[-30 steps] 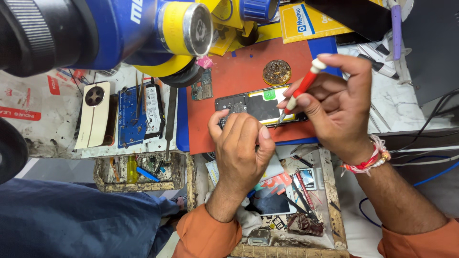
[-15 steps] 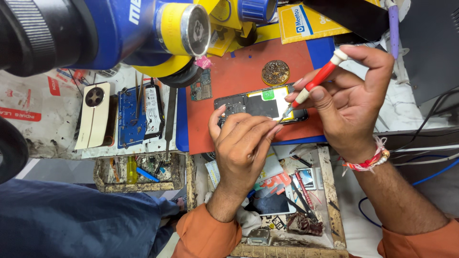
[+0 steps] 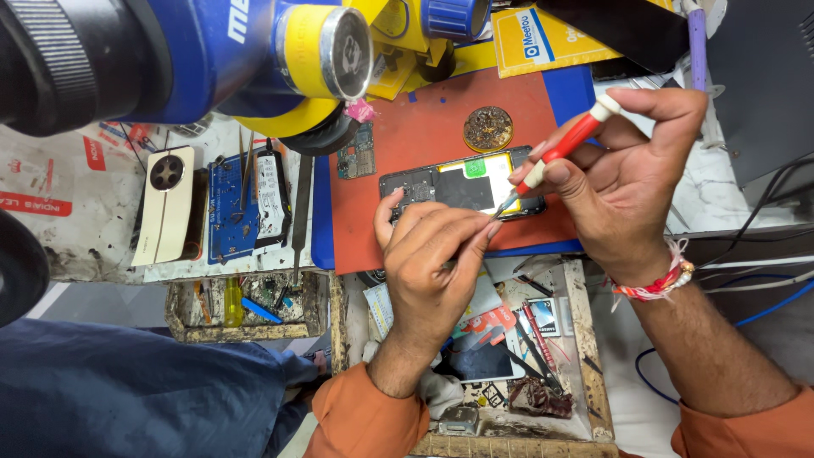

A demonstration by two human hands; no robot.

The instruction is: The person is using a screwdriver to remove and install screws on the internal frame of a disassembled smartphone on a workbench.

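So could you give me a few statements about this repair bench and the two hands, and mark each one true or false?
1. The right hand holds a red-handled screwdriver with a white cap. True.
2. The opened black phone lies on a green mat. False: it lies on the red-orange work mat.
3. The left hand rests at the phone's near edge. True.
4. The round brass-wool tip cleaner sits left of the blue circuit board. False: it is to the right, on the mat beyond the phone.
5. The cream-coloured phone back cover lies under the right hand. False: it lies far left, beside the blue board.
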